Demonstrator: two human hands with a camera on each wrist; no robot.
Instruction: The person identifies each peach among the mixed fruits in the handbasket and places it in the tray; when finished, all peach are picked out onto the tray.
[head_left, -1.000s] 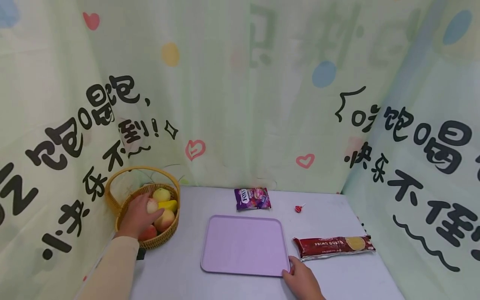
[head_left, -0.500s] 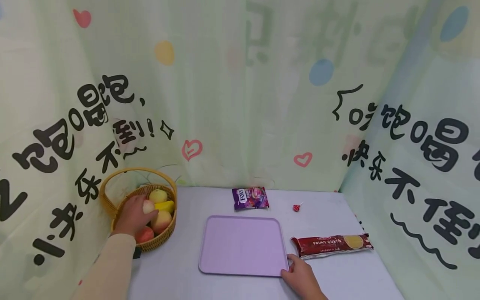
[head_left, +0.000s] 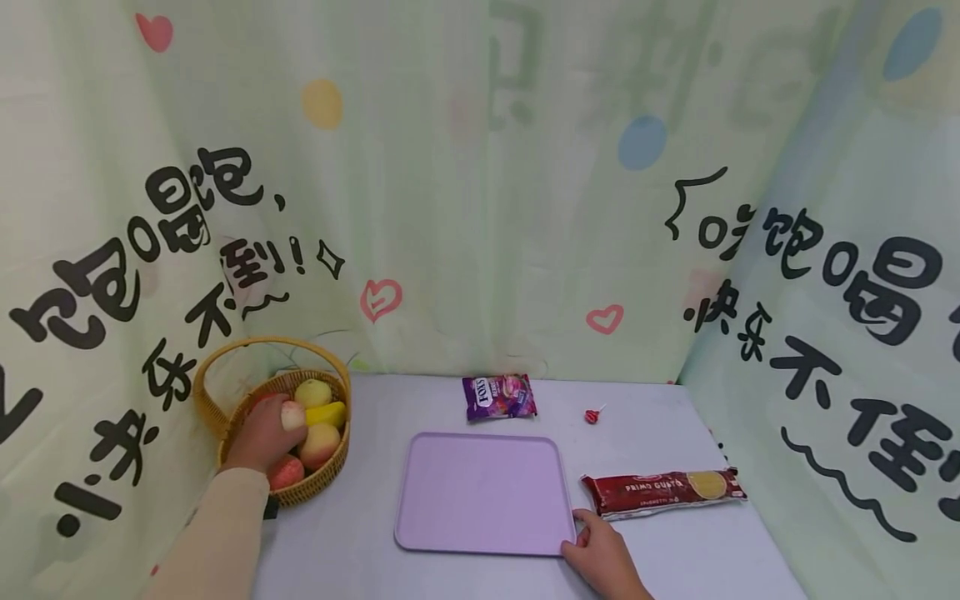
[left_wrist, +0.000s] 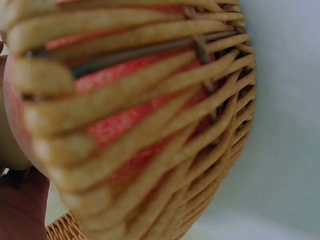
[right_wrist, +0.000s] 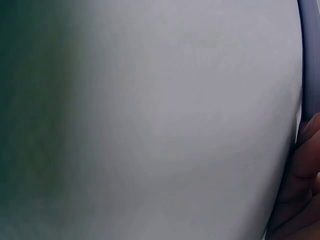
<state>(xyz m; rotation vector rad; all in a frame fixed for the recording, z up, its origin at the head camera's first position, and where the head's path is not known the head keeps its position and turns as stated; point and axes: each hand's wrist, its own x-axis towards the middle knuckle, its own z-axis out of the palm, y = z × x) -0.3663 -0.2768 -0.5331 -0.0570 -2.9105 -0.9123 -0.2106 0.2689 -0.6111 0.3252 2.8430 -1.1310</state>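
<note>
My left hand reaches into the wicker basket at the left and grips a pale pinkish peach between thumb and fingers. Around it in the basket lie a yellow-green round fruit, a banana-yellow fruit, another peach and a red fruit. In the left wrist view the basket's woven wall covers most of the picture, with red fruit showing through its gaps. At the lilac tray, my right hand pinches the near right corner.
A purple candy bag lies behind the tray, and a small red lollipop to its right. A dark red spaghetti pack lies right of the tray. Printed curtains enclose the white table at the back and sides.
The head view has shifted slightly. In the basket my left hand has turned a little, and the gripped peach shows more between thumb and fingers. My right hand stays at the tray's corner.
</note>
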